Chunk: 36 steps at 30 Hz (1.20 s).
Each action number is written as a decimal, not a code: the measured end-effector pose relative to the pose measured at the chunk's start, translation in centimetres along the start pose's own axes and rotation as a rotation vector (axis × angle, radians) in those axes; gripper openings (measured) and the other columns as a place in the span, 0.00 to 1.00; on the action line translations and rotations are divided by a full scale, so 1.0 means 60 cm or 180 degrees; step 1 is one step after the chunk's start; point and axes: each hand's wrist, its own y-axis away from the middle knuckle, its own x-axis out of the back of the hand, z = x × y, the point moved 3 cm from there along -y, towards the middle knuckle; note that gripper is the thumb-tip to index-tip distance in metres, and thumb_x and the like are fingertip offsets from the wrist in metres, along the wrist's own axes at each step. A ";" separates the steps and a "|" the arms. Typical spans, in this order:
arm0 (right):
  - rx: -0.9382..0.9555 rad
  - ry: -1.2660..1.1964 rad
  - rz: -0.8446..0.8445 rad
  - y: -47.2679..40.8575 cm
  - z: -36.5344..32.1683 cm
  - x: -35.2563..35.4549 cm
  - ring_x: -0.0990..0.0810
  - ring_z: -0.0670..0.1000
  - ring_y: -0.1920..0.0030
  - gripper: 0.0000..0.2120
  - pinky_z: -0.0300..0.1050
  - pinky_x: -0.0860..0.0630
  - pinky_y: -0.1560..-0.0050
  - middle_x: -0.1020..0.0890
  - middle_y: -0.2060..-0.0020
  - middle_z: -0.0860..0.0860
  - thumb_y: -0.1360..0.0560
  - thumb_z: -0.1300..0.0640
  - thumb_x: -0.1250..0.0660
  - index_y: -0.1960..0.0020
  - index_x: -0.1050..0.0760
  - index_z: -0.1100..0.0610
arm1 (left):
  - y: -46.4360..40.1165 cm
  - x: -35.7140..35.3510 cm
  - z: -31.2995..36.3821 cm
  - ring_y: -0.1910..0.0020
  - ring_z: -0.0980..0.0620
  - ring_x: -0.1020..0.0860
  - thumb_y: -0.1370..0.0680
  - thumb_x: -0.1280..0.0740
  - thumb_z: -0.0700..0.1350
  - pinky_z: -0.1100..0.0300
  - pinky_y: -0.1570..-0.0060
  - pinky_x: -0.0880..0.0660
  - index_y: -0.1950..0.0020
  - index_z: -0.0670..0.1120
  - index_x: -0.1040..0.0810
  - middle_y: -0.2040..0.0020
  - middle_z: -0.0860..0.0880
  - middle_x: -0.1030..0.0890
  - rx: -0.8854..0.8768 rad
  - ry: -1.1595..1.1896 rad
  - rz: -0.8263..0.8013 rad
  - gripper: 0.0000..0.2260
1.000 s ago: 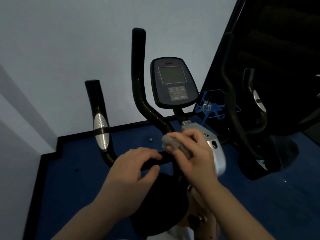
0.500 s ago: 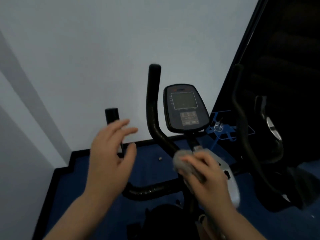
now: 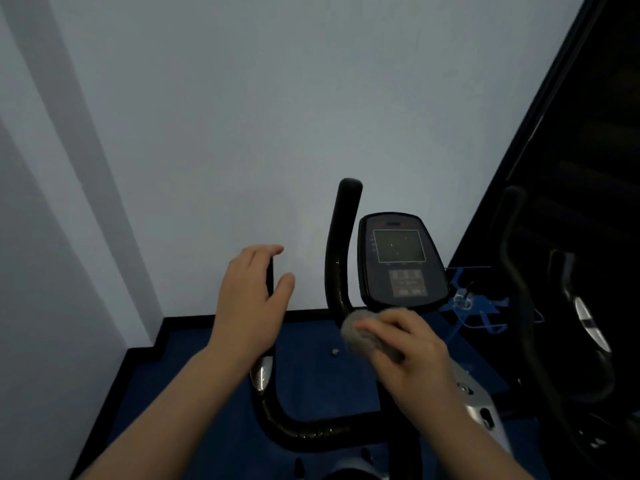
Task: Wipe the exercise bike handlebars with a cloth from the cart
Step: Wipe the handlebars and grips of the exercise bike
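The exercise bike has two black handlebars. The right handlebar [image 3: 341, 244] rises beside the console [image 3: 398, 261]. My right hand [image 3: 412, 355] holds a bunched grey cloth [image 3: 360, 332] pressed against the lower bend of that bar. The left handlebar [image 3: 298, 424] curves up from the stem; its upper part is mostly hidden behind my left hand [image 3: 251, 299]. My left hand is at the top of that bar with fingers spread around it, and the bar shows between fingers and thumb. A silver pulse sensor [image 3: 261, 375] shows just below my left wrist.
A pale wall stands close behind the bike. Blue floor [image 3: 311, 341] with a black skirting runs below it. A dark mirror or glass panel at right [image 3: 571, 237] shows more bike bars. A blue bottle holder [image 3: 474, 303] sits right of the console.
My view has tilted up, so the bike sits lower in frame. My left hand left the crossbar and rose to the left bar's top. My right hand stayed on the right bar with the cloth.
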 end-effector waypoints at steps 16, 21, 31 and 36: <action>-0.0358 -0.0138 0.0375 -0.140 -0.025 -0.043 0.22 0.47 0.61 0.07 0.46 0.22 0.62 0.20 0.59 0.49 0.29 0.58 0.27 0.51 0.16 0.52 | 0.001 -0.001 -0.003 0.44 0.57 0.35 0.23 0.38 0.48 0.59 0.46 0.37 0.37 0.51 0.29 0.38 0.54 0.29 0.0035 -0.0152 0.0022 0.15; -0.0568 -0.0173 0.0308 -0.143 -0.020 -0.042 0.22 0.45 0.59 0.09 0.39 0.24 0.59 0.21 0.58 0.47 0.28 0.58 0.28 0.49 0.17 0.50 | 0.001 0.004 -0.007 0.44 0.57 0.37 0.23 0.38 0.48 0.59 0.47 0.37 0.37 0.51 0.29 0.38 0.54 0.29 0.0055 -0.0125 -0.0074 0.14; -0.0582 -0.0554 0.0036 -0.179 -0.025 -0.008 0.25 0.40 0.60 0.11 0.22 0.33 0.59 0.24 0.57 0.49 0.30 0.59 0.27 0.50 0.18 0.45 | 0.003 0.003 -0.002 0.43 0.55 0.36 0.23 0.38 0.48 0.59 0.47 0.36 0.36 0.51 0.30 0.37 0.53 0.29 0.0079 -0.0195 -0.0038 0.15; -0.0429 -0.0231 -0.0556 -0.138 -0.028 -0.033 0.24 0.45 0.53 0.12 0.36 0.26 0.50 0.22 0.52 0.50 0.27 0.61 0.30 0.45 0.18 0.51 | 0.004 -0.001 -0.002 0.43 0.56 0.36 0.23 0.38 0.47 0.59 0.48 0.36 0.37 0.51 0.30 0.37 0.54 0.29 0.0107 -0.0210 0.0030 0.15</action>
